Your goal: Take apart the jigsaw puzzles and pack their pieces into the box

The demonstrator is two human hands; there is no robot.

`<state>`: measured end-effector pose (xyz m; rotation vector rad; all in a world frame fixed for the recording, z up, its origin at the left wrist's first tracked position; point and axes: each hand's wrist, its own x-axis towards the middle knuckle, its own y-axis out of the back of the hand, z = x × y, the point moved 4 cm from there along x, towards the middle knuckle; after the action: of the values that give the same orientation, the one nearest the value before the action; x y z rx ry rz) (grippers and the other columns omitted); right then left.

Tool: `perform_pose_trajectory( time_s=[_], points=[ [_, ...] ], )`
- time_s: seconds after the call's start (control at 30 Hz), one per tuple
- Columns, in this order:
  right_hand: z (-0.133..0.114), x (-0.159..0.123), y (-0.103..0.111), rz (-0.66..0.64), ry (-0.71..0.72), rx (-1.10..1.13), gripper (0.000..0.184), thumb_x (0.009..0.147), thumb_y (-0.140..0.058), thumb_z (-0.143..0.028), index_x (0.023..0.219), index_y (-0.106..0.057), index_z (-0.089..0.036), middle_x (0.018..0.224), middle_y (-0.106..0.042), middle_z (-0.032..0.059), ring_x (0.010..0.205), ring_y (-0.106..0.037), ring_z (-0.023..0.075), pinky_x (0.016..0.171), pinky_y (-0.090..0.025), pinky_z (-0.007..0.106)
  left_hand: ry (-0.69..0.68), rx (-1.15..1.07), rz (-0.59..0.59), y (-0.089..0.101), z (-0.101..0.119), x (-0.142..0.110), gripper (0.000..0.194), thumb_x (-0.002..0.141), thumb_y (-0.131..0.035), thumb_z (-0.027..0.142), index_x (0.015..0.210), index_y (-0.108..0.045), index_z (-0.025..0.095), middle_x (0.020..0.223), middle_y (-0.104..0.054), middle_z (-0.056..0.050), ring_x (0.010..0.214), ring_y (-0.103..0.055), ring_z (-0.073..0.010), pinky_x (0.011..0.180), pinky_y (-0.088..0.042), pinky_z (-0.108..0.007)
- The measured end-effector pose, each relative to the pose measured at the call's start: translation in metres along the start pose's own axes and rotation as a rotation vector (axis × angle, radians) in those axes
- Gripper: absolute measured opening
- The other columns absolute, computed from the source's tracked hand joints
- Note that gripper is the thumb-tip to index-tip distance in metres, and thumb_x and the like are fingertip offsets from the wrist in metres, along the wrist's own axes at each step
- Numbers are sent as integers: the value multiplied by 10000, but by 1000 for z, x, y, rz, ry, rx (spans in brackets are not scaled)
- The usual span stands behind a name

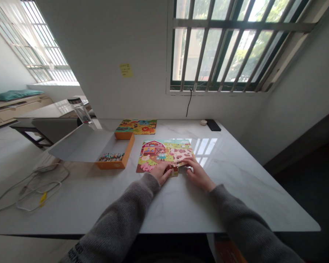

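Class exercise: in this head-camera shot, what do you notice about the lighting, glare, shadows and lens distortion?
In the head view, daylight from the barred window washes out the panes and reflects as a bright glare on the marble table beside the farm jigsaw puzzle; the wide lens bends the table's edges and the walls; the left hand and right hand cast only soft shadows.

A yellow sticky note (126, 70) sits on the wall (98, 47).

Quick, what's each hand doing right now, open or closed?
Left hand: closed, pinching a jigsaw piece.
Right hand: curled, fingers on the farm puzzle beside that piece; cannot tell if gripping.
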<state>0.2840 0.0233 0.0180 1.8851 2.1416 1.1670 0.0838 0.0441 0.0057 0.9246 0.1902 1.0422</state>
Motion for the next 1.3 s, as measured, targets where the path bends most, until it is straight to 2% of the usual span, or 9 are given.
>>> perform_pose_trajectory(
  time_s=[0.1, 0.23, 0.33, 0.57, 0.77, 0.9, 1.0, 1.1, 1.3],
  points=[
    [2, 1, -3, -44, 103, -179, 427, 811, -472, -37, 1151, -650, -223, 1136, -624, 90, 1113, -573, 233, 990, -465, 421, 3, -19, 1, 0, -1, 0, 237, 901, -507, 249, 1101, -609, 172, 929, -631, -67, 839, -582, -207, 804, -477, -327],
    [7, 8, 1, 30, 63, -396, 185, 907, -544, -163, 987, -694, -234, 1016, -696, 75, 1055, -573, 270, 928, -446, 441, 12, -13, -5, 1, 0, 1, 225, 893, -514, 244, 1083, -611, 169, 895, -627, -58, 807, -570, -200, 787, -473, -324],
    [3, 13, 5, 64, 47, -432, 125, 930, -546, -195, 943, -669, -214, 997, -704, 77, 1037, -575, 262, 901, -440, 399, 26, -5, -10, 1, 0, 2, 182, 897, -507, 249, 1020, -614, 168, 870, -617, -53, 785, -562, -194, 770, -468, -318],
    [-11, 13, 4, -123, 150, -619, 157, 956, -440, -116, 910, -575, -183, 932, -678, 81, 923, -597, 222, 829, -431, 314, 29, -10, -10, 2, 2, 2, 148, 895, -500, 248, 979, -590, 167, 872, -608, -50, 783, -557, -187, 760, -460, -311],
    [-7, 14, 9, -191, 108, -635, 181, 993, -384, -171, 951, -560, -190, 935, -681, 85, 872, -613, 219, 735, -414, 295, 24, -6, 6, 2, 4, 2, 128, 888, -504, 238, 958, -592, 177, 870, -612, -51, 801, -557, -197, 776, -463, -324],
    [3, 17, 11, -159, 22, -533, 148, 965, -431, -183, 1011, -570, -206, 962, -678, 74, 849, -611, 216, 696, -418, 291, 7, -7, 18, 2, 3, 2, 141, 883, -510, 238, 970, -603, 178, 877, -619, -56, 815, -556, -206, 787, -466, -340],
    [4, 20, 8, -153, 117, -458, 137, 878, -533, -129, 970, -590, -214, 983, -653, 69, 960, -581, 231, 818, -441, 327, -3, -10, 16, 2, 3, 2, 143, 878, -516, 232, 971, -611, 178, 887, -626, -56, 825, -557, -205, 797, -468, -338],
    [-1, 22, 1, -214, 251, -493, 168, 842, -540, -74, 922, -596, -211, 1014, -626, 82, 1035, -536, 249, 905, -430, 367, -17, -9, 16, 2, 4, 2, 164, 883, -512, 234, 995, -614, 171, 896, -632, -61, 830, -563, -206, 808, -470, -339],
    [-19, 19, -4, -219, 212, -672, 182, 925, -428, -79, 946, -576, -181, 927, -640, 120, 915, -564, 260, 790, -440, 336, -27, -2, 19, 3, 6, 2, 199, 880, -506, 225, 1028, -616, 151, 902, -636, -80, 834, -572, -224, 815, -474, -362]
  ],
)
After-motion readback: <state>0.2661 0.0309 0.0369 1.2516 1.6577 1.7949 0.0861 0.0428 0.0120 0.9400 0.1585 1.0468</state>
